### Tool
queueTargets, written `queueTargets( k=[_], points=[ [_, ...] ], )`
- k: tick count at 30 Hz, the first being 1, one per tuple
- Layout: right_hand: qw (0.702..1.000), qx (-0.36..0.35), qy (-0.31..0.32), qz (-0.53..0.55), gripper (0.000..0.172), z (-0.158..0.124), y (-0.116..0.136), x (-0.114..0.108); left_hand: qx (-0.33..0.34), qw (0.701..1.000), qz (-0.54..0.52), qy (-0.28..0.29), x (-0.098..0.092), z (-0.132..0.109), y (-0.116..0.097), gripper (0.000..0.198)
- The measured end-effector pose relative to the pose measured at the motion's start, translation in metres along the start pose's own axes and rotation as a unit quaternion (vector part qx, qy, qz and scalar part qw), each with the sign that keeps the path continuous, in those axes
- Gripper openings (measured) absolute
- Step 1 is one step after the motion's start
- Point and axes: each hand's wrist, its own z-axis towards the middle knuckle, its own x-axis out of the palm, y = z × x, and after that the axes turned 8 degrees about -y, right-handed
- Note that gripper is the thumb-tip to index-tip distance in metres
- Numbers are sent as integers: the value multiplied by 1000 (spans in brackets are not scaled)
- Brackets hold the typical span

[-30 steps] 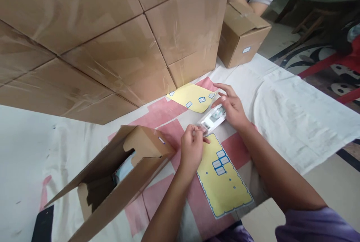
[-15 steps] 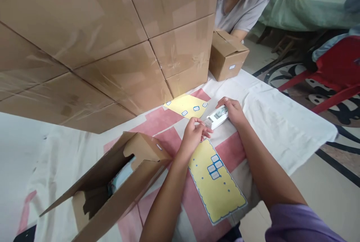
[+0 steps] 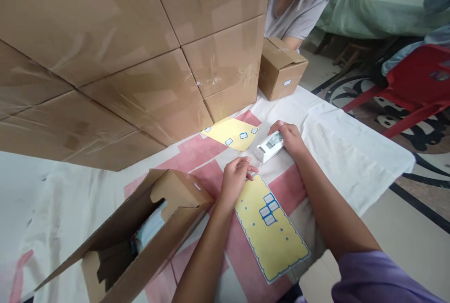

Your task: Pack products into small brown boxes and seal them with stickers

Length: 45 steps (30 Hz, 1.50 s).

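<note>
My right hand (image 3: 288, 137) is closed on a small white box (image 3: 269, 147) that rests on the white cloth. My left hand (image 3: 235, 178) sits a little below and left of that box, its fingers pinched together at the top edge of a yellow sticker sheet (image 3: 270, 226) with blue-edged labels. What the pinch holds is too small to make out. A second yellow sticker sheet (image 3: 230, 132) lies further away, against the stacked cartons.
An open brown carton (image 3: 140, 232) lies on its side at lower left with packets inside. A wall of taped cartons (image 3: 123, 49) fills the left and centre. Another person sits behind a small carton (image 3: 281, 69) at top. A red chair (image 3: 415, 82) stands right.
My left hand has drawn back from the end of the white box toward the near sticker sheet. My right hand has kept hold of the box and barely moved.
</note>
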Motion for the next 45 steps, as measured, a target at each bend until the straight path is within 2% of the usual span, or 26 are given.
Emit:
queueTargets(
  k=[8, 15, 25, 32, 40, 43, 45],
  points=[
    [1000, -5, 6, 0, 65, -1, 3, 0, -23, 999, -36, 12, 2, -4, -10, 27],
    [1000, -3, 14, 1, 65, -1, 3, 0, -23, 1000, -20, 5, -5, -6, -16, 25],
    [1000, -1, 16, -4, 61, -2, 6, 0, -5, 998, 63, 1, -3, 8, 14, 23],
    [1000, -5, 19, 2, 58, -2, 8, 2, 11, 994, 111, -9, -5, 9, 18, 20],
    [1000, 10, 7, 1, 62, -1, 5, 2, 23, 993, 116, -15, -10, -4, 24, 20],
    [1000, -28, -14, -3, 57, -2, 6, 4, 55, 991, 118, -15, -9, -16, 17, 23],
    [996, -77, -50, -10, 49, -3, 16, 4, 84, 989, 119, -17, -10, -30, 6, 23]
  ],
)
